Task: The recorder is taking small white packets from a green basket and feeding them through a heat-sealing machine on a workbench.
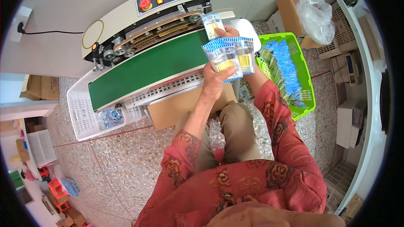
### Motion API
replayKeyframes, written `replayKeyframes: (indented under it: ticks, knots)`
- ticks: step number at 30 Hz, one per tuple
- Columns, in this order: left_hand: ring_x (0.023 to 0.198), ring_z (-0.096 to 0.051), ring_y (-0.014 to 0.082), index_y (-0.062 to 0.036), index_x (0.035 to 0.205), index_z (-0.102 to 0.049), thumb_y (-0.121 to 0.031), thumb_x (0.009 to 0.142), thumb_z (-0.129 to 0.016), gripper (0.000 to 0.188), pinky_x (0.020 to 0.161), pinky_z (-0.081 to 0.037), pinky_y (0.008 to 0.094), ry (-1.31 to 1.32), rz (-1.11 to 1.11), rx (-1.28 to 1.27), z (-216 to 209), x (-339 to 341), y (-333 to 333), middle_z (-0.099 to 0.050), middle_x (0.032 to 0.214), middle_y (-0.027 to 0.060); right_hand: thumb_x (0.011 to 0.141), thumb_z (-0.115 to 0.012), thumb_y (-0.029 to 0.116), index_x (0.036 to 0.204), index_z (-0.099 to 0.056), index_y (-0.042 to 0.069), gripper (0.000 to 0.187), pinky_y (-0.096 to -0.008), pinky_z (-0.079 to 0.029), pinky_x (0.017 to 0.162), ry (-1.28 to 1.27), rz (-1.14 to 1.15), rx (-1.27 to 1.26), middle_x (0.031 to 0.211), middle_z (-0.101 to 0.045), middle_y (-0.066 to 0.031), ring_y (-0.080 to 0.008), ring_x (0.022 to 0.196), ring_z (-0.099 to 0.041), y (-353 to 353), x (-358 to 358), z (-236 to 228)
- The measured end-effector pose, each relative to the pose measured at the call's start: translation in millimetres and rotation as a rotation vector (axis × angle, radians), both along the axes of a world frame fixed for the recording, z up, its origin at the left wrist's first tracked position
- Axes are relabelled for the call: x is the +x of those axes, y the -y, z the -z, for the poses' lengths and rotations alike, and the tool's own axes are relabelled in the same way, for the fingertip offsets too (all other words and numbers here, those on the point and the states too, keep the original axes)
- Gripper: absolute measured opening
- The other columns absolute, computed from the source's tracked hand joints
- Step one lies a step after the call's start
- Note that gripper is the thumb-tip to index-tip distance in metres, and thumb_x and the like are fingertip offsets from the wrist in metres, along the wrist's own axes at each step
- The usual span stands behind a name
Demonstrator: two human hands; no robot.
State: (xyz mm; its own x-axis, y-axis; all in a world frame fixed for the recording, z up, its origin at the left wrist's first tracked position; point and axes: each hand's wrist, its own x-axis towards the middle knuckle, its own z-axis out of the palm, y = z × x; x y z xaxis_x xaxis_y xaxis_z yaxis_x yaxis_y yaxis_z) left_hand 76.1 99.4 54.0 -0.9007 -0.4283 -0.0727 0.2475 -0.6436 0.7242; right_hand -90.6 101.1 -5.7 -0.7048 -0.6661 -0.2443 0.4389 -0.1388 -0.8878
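My left hand is closed on a fanned bunch of small clear packets with blue-and-white striped edges and yellow contents, its thumb lying across the front one. Behind the bunch passes my right forearm. My right hand pinches a single similar packet at the right end of a band sealing machine. That packet's top edge is close to the machine's sealing rollers; contact cannot be made out. Below the rollers runs a green conveyor belt.
To the right stands a bright green basket filled with more packets. A white basket sits under the belt's left end, with packets inside. Ahead on the right are a cardboard box and a clear plastic bag. A black cable runs along the wall.
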Motion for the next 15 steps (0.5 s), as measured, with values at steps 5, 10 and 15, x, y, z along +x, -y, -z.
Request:
replayKeyframes:
  ticks: [5,10,15]
  knots:
    - [0.084,-0.058,0.013,-0.001,0.103,-0.054,0.0,0.069,-0.065,0.036,0.077,-0.047,0.0269,-0.029,-0.091,0.008,0.7,1.2,8.6,-0.06,0.096,0.0067,0.078,-0.062,0.012,0.091,-0.055,0.002,0.018,-0.025,-0.05,0.049,0.147,-0.143,-0.169,0.072,-0.06,-0.0056,-0.0126,0.058,-0.059,2.3,18.1,-16.7]
    - [0.084,-0.058,0.0132,-0.0016,0.103,-0.054,0.001,0.069,-0.065,0.037,0.076,-0.047,0.0271,-0.037,-0.185,0.031,7.5,1.1,17.1,-0.06,0.097,0.0063,0.087,-0.049,0.025,0.105,-0.051,0.002,0.029,-0.0289,-0.049,0.072,0.291,-0.099,-0.248,0.095,-0.058,-0.0098,-0.0157,0.083,-0.057,2.1,53.3,-42.8]
    - [0.085,-0.057,0.0131,-0.0016,0.103,-0.054,0.002,0.069,-0.065,0.036,0.077,-0.046,0.0263,-0.03,-0.257,0.026,12.5,-7.2,22.9,-0.06,0.097,0.006,0.088,-0.043,0.03,0.105,-0.054,0.002,0.034,-0.0312,-0.047,0.073,-0.387,-0.049,0.007,0.095,-0.059,-0.0102,-0.0188,0.083,-0.058,-0.5,22.0,16.8]
